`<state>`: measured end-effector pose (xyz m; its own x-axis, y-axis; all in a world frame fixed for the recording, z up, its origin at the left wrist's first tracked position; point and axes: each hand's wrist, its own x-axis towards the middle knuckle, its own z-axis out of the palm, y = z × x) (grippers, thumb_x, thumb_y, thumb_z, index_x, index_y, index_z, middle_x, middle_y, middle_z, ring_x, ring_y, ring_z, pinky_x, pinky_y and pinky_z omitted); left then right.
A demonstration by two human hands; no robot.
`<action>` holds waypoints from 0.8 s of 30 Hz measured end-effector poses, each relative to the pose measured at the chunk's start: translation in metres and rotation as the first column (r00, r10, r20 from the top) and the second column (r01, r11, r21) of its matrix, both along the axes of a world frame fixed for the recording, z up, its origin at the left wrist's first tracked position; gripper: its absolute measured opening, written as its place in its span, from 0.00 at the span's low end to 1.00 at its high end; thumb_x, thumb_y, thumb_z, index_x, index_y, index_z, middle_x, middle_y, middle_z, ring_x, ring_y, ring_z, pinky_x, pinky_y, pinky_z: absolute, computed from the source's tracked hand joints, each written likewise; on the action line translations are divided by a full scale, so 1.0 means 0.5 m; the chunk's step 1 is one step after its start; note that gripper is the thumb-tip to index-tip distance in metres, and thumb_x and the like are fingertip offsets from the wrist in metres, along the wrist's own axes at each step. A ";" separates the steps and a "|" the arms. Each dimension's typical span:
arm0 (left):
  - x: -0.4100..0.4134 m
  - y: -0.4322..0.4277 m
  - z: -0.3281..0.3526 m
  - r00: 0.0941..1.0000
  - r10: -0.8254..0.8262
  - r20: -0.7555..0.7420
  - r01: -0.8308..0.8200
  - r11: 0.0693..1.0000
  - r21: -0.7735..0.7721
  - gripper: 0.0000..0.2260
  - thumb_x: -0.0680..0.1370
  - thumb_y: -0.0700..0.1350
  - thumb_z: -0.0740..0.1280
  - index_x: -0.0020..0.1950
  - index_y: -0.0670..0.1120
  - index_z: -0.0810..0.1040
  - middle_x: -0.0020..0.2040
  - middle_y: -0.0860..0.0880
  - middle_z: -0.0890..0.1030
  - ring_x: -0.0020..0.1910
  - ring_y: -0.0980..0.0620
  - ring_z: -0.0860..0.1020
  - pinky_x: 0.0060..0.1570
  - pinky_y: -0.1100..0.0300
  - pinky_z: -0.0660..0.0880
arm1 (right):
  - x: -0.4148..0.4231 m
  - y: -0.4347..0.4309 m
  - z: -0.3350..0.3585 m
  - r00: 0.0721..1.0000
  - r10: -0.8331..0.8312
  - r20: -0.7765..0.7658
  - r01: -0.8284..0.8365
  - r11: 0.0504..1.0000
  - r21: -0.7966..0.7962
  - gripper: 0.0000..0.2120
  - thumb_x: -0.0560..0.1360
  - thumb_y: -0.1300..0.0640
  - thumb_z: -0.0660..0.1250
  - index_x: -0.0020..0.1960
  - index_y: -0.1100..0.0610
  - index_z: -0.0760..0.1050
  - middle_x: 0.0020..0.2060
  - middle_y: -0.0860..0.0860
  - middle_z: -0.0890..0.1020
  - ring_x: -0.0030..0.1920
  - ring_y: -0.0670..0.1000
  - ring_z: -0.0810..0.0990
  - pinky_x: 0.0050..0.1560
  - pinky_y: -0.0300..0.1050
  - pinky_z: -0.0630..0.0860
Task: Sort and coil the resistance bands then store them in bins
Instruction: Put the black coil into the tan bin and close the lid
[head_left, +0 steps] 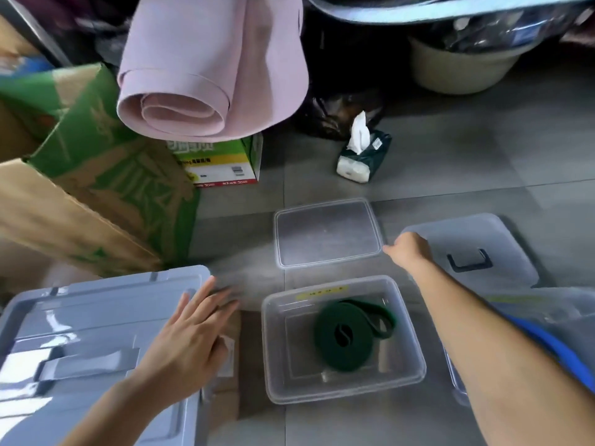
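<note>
Green resistance band [346, 333] lies coiled in clear bin [341, 389]. Left hand [190, 336] fingers spread apart; right hand [409, 251] at lid [325, 233] edge, fingers hidden, grip indeterminate.

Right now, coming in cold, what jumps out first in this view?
The coiled green band lying in the open clear bin at centre. Just beyond it, the right hand is at the edge of the clear lid on the floor; the left hand lies spread over the grey bin, left.

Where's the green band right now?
The coiled dark green resistance band lies inside the open clear plastic bin, low centre in head view, right of the grey crate.
</note>
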<state>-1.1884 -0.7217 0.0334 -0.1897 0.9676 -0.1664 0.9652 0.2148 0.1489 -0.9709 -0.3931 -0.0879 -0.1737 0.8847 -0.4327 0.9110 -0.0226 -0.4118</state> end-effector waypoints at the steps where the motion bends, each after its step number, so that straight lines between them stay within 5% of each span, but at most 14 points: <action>1: -0.010 -0.004 -0.001 1.000 0.014 0.007 -0.014 1.000 0.005 0.26 0.71 0.47 0.51 0.66 0.48 0.74 0.69 0.53 0.70 0.76 0.51 0.53 0.70 0.45 0.52 | -0.009 0.008 -0.016 1.000 0.009 0.008 -0.009 1.000 0.000 0.13 0.75 0.51 0.68 0.44 0.62 0.75 0.49 0.62 0.81 0.50 0.62 0.79 0.41 0.43 0.69; 4: -0.018 -0.006 -0.008 1.000 0.029 0.001 -0.029 1.000 0.011 0.27 0.69 0.47 0.52 0.66 0.49 0.74 0.68 0.54 0.71 0.76 0.50 0.54 0.70 0.44 0.55 | -0.036 0.022 -0.055 0.999 0.008 0.041 -0.010 0.999 0.049 0.17 0.76 0.50 0.67 0.50 0.65 0.76 0.52 0.62 0.81 0.53 0.63 0.79 0.41 0.44 0.69; 9: -0.008 -0.009 -0.010 0.995 0.089 0.041 -0.090 0.996 0.020 0.27 0.69 0.49 0.51 0.65 0.50 0.75 0.67 0.54 0.71 0.76 0.51 0.53 0.72 0.46 0.52 | -0.059 0.023 -0.068 0.991 0.037 0.131 -0.036 0.999 -0.008 0.06 0.72 0.60 0.69 0.46 0.63 0.77 0.49 0.61 0.82 0.49 0.62 0.81 0.40 0.43 0.71; 12: 0.004 -0.003 -0.003 0.992 0.118 -0.034 -0.118 0.993 0.004 0.20 0.72 0.46 0.61 0.64 0.49 0.77 0.66 0.53 0.73 0.75 0.51 0.55 0.71 0.45 0.51 | -0.051 0.018 -0.074 0.998 -0.060 -0.006 0.060 0.995 -0.076 0.06 0.72 0.57 0.67 0.41 0.61 0.74 0.39 0.59 0.81 0.44 0.60 0.83 0.39 0.42 0.73; 15: 0.024 0.021 -0.005 0.980 0.139 -0.139 -0.133 0.990 0.051 0.20 0.70 0.44 0.68 0.62 0.45 0.78 0.64 0.47 0.75 0.71 0.45 0.67 0.67 0.43 0.58 | -0.044 0.015 -0.060 0.951 -0.213 -0.223 0.186 0.973 -0.138 0.04 0.74 0.59 0.63 0.42 0.60 0.73 0.29 0.54 0.83 0.29 0.54 0.81 0.35 0.43 0.76; 18: 0.060 0.071 -0.017 0.964 0.255 0.077 -0.265 0.950 0.164 0.22 0.76 0.45 0.63 0.70 0.44 0.69 0.72 0.46 0.67 0.70 0.46 0.68 0.65 0.52 0.67 | -0.028 0.009 -0.014 0.874 -0.249 -0.418 0.207 0.968 -0.143 0.04 0.75 0.63 0.60 0.42 0.58 0.70 0.30 0.54 0.84 0.30 0.52 0.82 0.39 0.48 0.80; 20: 0.077 0.109 -0.036 0.905 0.341 0.254 -0.388 0.907 0.162 0.28 0.77 0.45 0.66 0.75 0.46 0.60 0.76 0.48 0.59 0.70 0.47 0.66 0.62 0.57 0.69 | -0.007 0.000 0.032 0.817 -0.259 -0.516 0.216 0.966 -0.142 0.05 0.74 0.65 0.61 0.44 0.56 0.69 0.32 0.53 0.84 0.29 0.50 0.83 0.33 0.43 0.78; 24: 0.090 0.162 -0.081 0.871 0.407 0.276 -0.447 0.889 0.100 0.41 0.74 0.43 0.70 0.77 0.50 0.44 0.78 0.49 0.45 0.73 0.42 0.60 0.64 0.53 0.69 | 0.047 -0.037 0.129 0.745 -0.225 -0.628 0.142 0.973 -0.179 0.16 0.74 0.67 0.63 0.54 0.49 0.69 0.32 0.53 0.85 0.32 0.49 0.84 0.33 0.39 0.77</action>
<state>-1.1434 -0.6405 -0.0070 -0.5639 0.8178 -0.1147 0.7136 0.5525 0.4307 -0.9473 -0.4115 -0.0232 -0.2854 0.8811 -0.3771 0.4071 -0.2448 -0.8800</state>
